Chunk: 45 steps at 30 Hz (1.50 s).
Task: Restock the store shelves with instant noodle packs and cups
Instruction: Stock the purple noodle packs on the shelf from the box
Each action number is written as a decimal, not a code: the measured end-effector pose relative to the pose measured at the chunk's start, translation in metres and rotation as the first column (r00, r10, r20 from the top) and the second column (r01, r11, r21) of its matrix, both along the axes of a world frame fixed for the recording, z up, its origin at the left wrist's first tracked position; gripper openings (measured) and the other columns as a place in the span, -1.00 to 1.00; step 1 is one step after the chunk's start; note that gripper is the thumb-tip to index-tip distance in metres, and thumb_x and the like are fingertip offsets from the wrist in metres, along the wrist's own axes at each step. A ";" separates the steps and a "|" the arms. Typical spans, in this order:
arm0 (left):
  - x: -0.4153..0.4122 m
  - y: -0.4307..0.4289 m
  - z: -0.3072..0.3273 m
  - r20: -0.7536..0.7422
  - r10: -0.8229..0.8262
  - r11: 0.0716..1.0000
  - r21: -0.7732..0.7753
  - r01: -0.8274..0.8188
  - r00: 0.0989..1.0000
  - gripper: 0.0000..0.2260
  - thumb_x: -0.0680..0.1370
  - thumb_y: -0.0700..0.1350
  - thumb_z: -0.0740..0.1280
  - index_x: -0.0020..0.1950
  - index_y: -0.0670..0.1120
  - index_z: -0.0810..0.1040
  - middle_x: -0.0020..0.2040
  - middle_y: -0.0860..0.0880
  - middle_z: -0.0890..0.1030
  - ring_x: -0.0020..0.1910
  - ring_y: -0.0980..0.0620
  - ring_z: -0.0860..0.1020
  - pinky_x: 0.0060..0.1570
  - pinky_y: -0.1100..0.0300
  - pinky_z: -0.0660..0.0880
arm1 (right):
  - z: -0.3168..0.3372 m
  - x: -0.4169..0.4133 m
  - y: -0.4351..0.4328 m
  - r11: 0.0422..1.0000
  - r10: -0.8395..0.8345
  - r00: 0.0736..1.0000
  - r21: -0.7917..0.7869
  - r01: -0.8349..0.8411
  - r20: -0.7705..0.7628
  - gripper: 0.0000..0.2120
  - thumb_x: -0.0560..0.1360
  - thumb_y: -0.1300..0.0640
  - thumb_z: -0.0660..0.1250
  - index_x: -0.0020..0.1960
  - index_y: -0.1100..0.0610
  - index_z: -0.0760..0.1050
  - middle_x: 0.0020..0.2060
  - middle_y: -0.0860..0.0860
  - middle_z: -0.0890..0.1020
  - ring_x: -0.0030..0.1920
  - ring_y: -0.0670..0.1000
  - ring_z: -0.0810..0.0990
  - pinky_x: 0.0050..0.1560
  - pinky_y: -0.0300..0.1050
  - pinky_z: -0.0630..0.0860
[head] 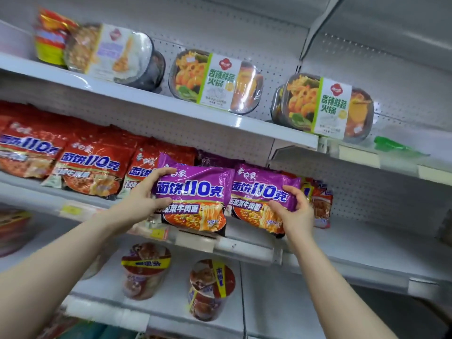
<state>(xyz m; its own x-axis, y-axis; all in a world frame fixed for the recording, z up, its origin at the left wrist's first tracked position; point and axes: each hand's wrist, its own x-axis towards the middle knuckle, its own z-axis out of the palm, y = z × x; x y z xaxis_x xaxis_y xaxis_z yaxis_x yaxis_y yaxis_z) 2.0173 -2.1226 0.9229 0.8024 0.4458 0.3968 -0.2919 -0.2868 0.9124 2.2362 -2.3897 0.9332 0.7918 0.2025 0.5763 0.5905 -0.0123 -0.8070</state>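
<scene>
your left hand [143, 195] and right hand [297, 212] pinch the packs [195, 192] by outer edges: light, slick, brittle inside; squeeze gently.

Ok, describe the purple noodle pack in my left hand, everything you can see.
The purple noodle pack is a puffy, glossy plastic bag: purple above with big blue-and-white lettering, a noodle picture below. It stands upright, face out, at the front of the middle shelf. The left hand grips its left edge; its right edge meets a matching pack held by the right hand.
</scene>
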 end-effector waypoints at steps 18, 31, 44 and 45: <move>0.041 0.040 0.020 -0.068 0.219 0.974 -0.043 -0.222 0.973 -0.44 0.54 -0.41 0.30 0.40 0.10 0.35 0.20 -0.07 0.51 0.08 0.01 0.58 -0.07 0.14 0.64 | 0.009 0.115 0.178 0.983 0.117 0.992 -0.136 -0.123 -0.049 -0.60 0.44 0.26 0.50 0.18 -0.05 0.50 0.11 -0.08 0.53 0.14 0.04 0.56 0.11 0.00 0.57; 0.038 0.054 0.017 -0.100 0.268 0.962 -0.027 -0.272 0.958 -0.43 0.54 -0.38 0.32 0.41 0.13 0.33 0.25 -0.07 0.44 0.15 -0.07 0.56 -0.01 0.04 0.63 | -0.010 0.118 0.233 0.858 -0.019 0.984 -0.503 0.108 0.179 -0.64 0.49 0.17 0.47 0.23 0.08 0.43 0.24 0.15 0.47 0.15 0.20 0.54 0.07 0.00 0.50; 0.046 0.047 0.012 -0.065 0.228 0.973 -0.031 -0.231 0.971 -0.44 0.56 -0.38 0.30 0.41 0.13 0.34 0.25 -0.04 0.45 0.14 -0.03 0.56 -0.14 0.16 0.62 | 0.003 0.103 0.201 0.593 0.060 0.945 -0.773 0.226 0.322 -0.43 0.58 0.34 0.27 0.51 -0.05 0.32 0.60 0.17 -0.09 0.57 0.27 -0.02 0.53 0.14 0.13; 0.048 0.045 0.013 -0.062 0.221 0.975 -0.025 -0.223 0.973 -0.45 0.56 -0.38 0.30 0.41 0.13 0.34 0.24 -0.03 0.45 0.13 -0.02 0.56 -0.14 0.17 0.62 | 0.007 0.102 0.194 0.640 0.071 0.945 -0.741 0.204 0.321 -0.45 0.60 0.31 0.25 0.52 -0.06 0.30 0.60 0.14 -0.07 0.57 0.24 0.00 0.52 0.12 0.14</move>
<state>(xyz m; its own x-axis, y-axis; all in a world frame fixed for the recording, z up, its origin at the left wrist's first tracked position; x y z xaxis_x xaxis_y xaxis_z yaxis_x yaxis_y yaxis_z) 2.0655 -2.0779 0.9356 0.7035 0.6267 0.3351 -0.1701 -0.3093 0.9356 2.3378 -2.1961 0.9403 0.6407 0.6264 0.4440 0.7631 -0.5835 -0.2779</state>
